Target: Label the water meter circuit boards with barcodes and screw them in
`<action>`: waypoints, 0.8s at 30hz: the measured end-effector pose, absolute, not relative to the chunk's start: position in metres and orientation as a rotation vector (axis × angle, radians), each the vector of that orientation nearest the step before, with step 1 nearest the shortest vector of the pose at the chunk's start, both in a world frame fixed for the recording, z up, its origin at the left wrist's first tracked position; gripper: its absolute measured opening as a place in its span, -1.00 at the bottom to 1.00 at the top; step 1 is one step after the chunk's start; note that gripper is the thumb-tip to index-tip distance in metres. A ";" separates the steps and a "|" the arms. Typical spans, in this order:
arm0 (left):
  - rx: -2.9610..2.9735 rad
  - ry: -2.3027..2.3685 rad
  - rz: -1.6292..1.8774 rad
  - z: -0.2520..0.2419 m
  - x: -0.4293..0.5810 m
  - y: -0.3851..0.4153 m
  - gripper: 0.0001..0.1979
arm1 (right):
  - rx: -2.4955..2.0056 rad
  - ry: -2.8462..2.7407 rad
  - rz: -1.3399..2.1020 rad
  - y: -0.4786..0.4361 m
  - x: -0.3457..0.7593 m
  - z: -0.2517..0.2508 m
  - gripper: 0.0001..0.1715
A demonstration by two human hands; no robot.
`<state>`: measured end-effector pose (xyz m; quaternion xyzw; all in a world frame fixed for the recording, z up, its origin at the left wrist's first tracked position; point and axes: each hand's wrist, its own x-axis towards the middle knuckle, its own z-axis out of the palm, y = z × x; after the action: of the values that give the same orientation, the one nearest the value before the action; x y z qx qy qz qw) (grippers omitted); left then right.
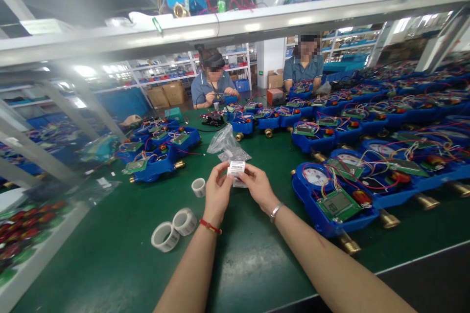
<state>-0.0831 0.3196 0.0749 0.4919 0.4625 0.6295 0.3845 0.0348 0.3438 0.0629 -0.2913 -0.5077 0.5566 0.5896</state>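
Observation:
Between my two hands, above the green worktop, is a small roll of white barcode labels (236,168). My left hand (219,187) pinches its left side, and my right hand (258,185) grips its right edge. Part of the roll is hidden behind my fingers. A small label roll (199,187) stands just left of my left hand. Nearer to me, two larger label rolls, one (184,221) touching the other (165,236), rest on the worktop. Just beyond my hands lies a clear plastic bag (223,141) with small grey parts at its mouth.
Rows of blue water meters (334,200) with circuit boards, loose wires and brass fittings fill the right side. More meters (156,156) sit at the left. A white tray (44,259) holds red and green parts. Two co-workers sit across the green worktop (121,259); a shelf (220,22) crosses above.

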 end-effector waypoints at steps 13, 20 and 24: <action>1.257 1.170 1.590 0.075 -0.083 0.319 -0.69 | -0.682 -1.166 1.318 0.343 0.035 0.064 -0.67; 1.267 1.199 1.604 0.073 -0.085 0.321 -0.72 | -0.679 -1.167 1.341 0.343 0.035 0.063 -0.68; 1.289 1.180 1.602 0.075 -0.083 0.320 -0.69 | -0.699 -1.153 1.319 0.344 0.035 0.060 -0.68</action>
<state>-0.0830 0.3199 0.0746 0.5039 0.4611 0.6261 0.3761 0.0346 0.3444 0.0604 -0.2998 -0.4946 0.5660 0.5875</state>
